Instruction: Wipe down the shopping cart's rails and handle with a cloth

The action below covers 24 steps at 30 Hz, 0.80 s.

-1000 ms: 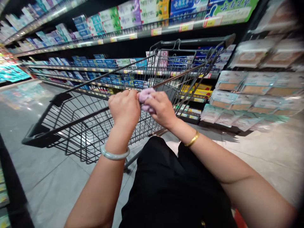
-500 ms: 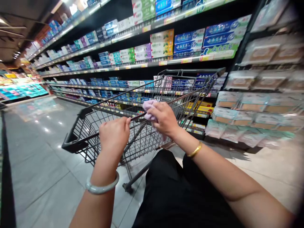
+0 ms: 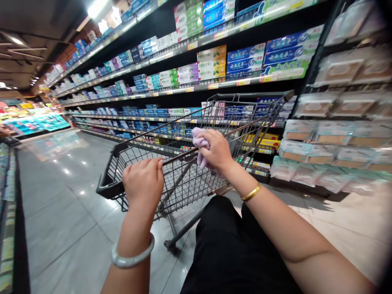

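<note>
The left hand [image 3: 143, 183] is curled shut over the near top rail of the shopping cart [image 3: 196, 171], fingers wrapped forward across the bar. The right hand [image 3: 218, 150] sits further along the same rail, toward the cart's far end, and is clenched around a crumpled lilac cloth [image 3: 199, 146] that it presses against the wire; the cloth bulges out past the fingers on the side nearer the left hand. The two hands are apart, with a bare stretch of rail between them. A pale bangle [image 3: 132, 256] rings the left wrist and a gold bracelet [image 3: 251, 192] the right.

The cart's wire basket looks empty, though blur leaves its floor unclear. Beyond the cart's far side, stocked shelves [image 3: 214, 61] of boxed goods run close along it, and hanging packets [image 3: 330, 134] stand just past its handle end. On the cart's other side, grey tiled floor [image 3: 61, 196] lies open down the aisle, glossy with ceiling-light reflections
</note>
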Each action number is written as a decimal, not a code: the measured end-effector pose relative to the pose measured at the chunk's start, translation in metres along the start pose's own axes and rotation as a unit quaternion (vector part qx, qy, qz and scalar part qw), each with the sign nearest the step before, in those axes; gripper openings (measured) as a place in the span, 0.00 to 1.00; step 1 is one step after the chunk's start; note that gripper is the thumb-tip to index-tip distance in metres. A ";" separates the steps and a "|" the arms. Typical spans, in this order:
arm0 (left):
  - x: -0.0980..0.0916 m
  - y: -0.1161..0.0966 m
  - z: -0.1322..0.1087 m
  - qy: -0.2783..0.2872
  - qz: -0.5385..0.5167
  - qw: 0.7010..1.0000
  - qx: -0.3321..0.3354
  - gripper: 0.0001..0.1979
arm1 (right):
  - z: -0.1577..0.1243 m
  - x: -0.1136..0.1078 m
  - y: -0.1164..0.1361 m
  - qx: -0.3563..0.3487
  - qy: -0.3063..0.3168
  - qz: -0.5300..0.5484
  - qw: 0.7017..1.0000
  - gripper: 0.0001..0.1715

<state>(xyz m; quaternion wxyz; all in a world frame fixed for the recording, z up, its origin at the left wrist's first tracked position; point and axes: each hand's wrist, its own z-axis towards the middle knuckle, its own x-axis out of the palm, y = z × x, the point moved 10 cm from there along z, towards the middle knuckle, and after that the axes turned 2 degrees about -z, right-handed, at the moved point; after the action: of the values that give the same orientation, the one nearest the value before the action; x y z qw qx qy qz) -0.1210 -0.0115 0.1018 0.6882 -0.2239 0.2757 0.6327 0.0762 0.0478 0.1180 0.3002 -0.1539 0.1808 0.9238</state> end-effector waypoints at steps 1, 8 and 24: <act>0.000 0.004 -0.002 0.001 0.011 1.000 -0.010 0.19 | 0.001 0.001 0.001 0.006 -0.004 -0.002 1.000 0.15; 0.013 0.010 -0.009 0.008 0.044 0.998 -0.040 0.18 | -0.008 0.054 0.076 -0.199 0.118 0.030 0.972 0.14; 0.007 0.000 -0.017 -0.049 0.043 0.998 -0.014 0.19 | -0.078 0.029 0.038 -0.127 -0.082 -0.029 0.988 0.09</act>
<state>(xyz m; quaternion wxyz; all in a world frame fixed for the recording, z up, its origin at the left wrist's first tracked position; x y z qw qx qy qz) -0.1220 -0.0173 0.0848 0.6699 -0.1906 0.2420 0.6756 0.0443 0.0005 0.0462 0.3190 -0.1202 0.0322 0.9396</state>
